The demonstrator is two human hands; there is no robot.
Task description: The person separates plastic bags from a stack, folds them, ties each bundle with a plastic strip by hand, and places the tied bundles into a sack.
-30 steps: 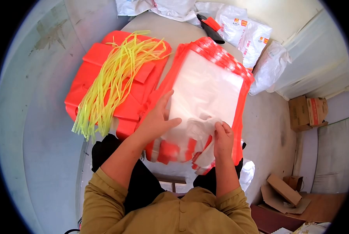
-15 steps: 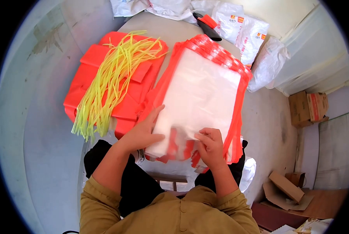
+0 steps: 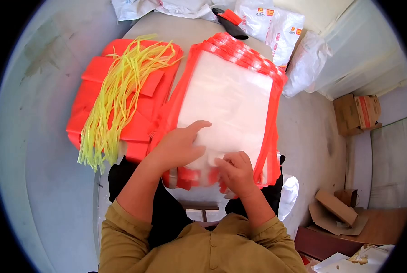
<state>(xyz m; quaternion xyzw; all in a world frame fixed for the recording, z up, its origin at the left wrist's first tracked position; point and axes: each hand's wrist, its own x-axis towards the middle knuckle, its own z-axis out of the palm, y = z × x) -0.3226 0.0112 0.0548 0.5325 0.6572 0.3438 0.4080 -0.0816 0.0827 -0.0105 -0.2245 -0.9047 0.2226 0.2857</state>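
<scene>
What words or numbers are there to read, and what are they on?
None that I can read for sure.
White sacks at the top: red lettering and small orange labels, too small and blurred.
Cardboard box on the right: reddish print, too blurred.
I see no other writing clearly.

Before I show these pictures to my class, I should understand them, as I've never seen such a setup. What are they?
There is no machine: a person works bare-handed. One camera, worn on the head, took all three pictures, looking forward and down; the last is now. On the pale surface lies a stack of white sheets with red edges. Beside it, yellow strips lie on folded red material. The left hand is spread over the stack; the right hand seems to pinch its near edge.
</scene>
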